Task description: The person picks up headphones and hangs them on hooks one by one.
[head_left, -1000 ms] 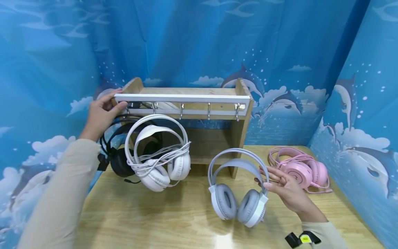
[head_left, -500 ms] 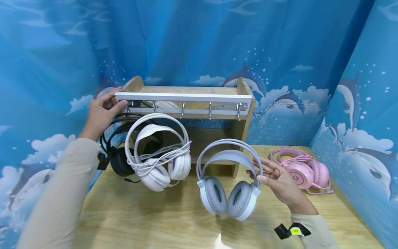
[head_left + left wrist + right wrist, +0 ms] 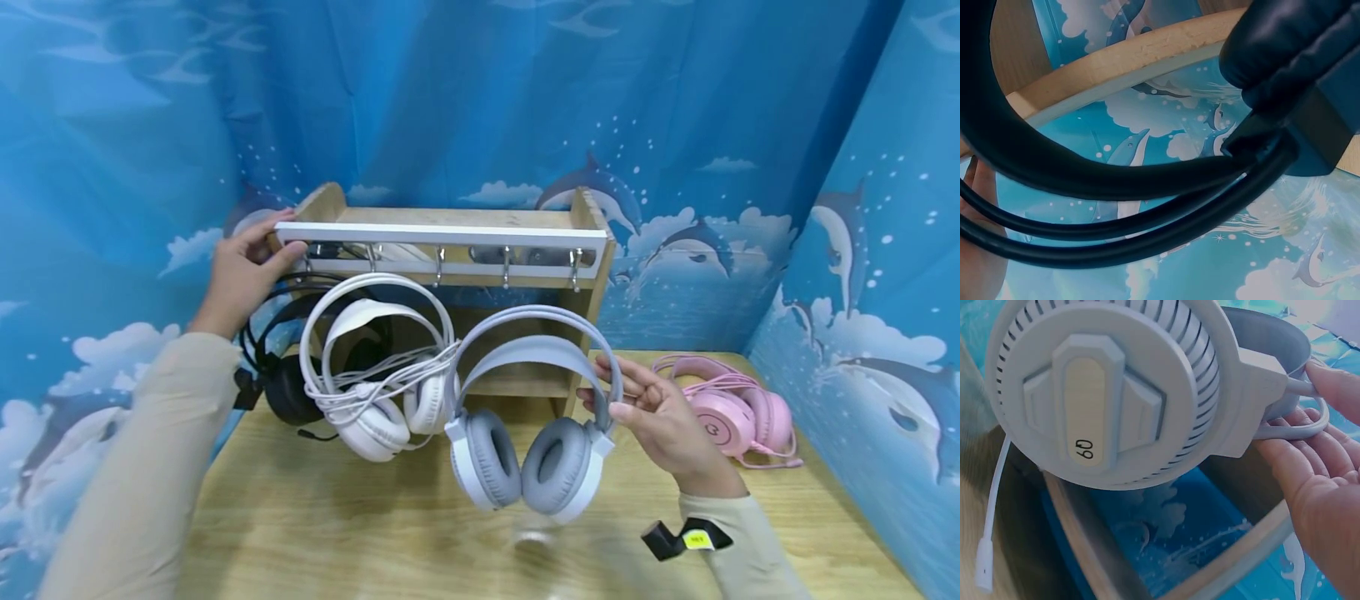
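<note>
My right hand (image 3: 660, 417) pinches the band of a pair of white-and-grey headphones (image 3: 558, 462) on its right side, with the thumb in front and the fingers behind. The headphones hang upright before the wooden rack (image 3: 592, 321), earcups down. In the right wrist view a round white earcup (image 3: 1107, 400) fills the upper left. My left hand (image 3: 243, 271) grips the rack's upper left end, thumb on the front bar. Beneath it hang black headphones (image 3: 288, 392), partly behind white headphones (image 3: 375, 429) wrapped in their cable. The black headband (image 3: 1104, 178) crosses the left wrist view.
Several metal hooks (image 3: 506, 267) line the rack's white front bar (image 3: 442, 236). Pink headphones (image 3: 723, 417) with a bundled cable lie on the wooden table (image 3: 337, 533) at right. A blue dolphin-print curtain (image 3: 465, 100) stands behind and at both sides.
My right hand has carried the white-and-grey headphones left and upward, closer to the cable-wrapped white pair, which they now overlap in the head view. My left hand stays at the rack's end.
</note>
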Demonstrator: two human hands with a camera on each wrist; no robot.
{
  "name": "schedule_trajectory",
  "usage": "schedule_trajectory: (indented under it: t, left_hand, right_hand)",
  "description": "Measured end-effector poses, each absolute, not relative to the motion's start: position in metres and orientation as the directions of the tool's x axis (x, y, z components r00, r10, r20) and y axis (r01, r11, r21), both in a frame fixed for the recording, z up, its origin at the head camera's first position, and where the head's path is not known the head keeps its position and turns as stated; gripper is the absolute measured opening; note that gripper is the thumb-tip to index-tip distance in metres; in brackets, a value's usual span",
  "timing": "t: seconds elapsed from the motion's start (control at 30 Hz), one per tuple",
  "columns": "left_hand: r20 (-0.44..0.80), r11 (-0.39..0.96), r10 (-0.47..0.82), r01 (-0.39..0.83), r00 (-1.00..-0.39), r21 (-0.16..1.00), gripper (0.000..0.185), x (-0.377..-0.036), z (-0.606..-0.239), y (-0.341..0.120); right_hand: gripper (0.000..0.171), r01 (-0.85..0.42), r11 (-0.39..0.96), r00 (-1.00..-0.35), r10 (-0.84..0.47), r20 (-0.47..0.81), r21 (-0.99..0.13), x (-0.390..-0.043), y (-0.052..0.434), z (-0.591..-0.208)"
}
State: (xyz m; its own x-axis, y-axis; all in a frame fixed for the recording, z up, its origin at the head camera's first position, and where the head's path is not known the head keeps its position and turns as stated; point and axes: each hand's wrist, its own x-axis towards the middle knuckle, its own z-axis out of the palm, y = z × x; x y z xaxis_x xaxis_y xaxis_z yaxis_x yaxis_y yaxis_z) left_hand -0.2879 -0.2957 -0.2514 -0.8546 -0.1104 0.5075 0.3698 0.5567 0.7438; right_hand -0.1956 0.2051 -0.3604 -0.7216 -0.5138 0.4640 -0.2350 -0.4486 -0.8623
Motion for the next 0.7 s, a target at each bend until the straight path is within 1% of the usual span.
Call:
schedule_trajectory:
  t: [0.17, 0.4, 0.6, 0.7]
  left_hand:
    - [0.505, 0.559, -0.113, 0.366, -0.855, 0.744, 0.048, -0.287, -0.251, -0.296]
    - [0.51, 0.548, -0.108, 0.376, -0.854, 0.747, 0.048, -0.286, -0.25, -0.295]
    - [0.497, 0.541, -0.105, 0.37, -0.861, 0.755, 0.049, -0.285, -0.25, -0.294]
    - [0.498, 0.541, -0.105, 0.371, -0.861, 0.755, 0.049, -0.286, -0.25, -0.294]
  right_hand:
    - [0.052, -0.211, -0.484, -0.738, -0.491, 0.463, -0.849, -0.198, 0.194, -0.351]
    - [0.051, -0.192, -0.503, -0.729, -0.501, 0.466, -0.843, -0.205, 0.178, -0.34]
    - [0.051, -0.153, -0.554, -0.72, -0.505, 0.476, -0.818, -0.215, 0.169, -0.338]
    - [0.049, -0.157, -0.568, -0.709, -0.505, 0.492, -0.808, -0.221, 0.167, -0.338]
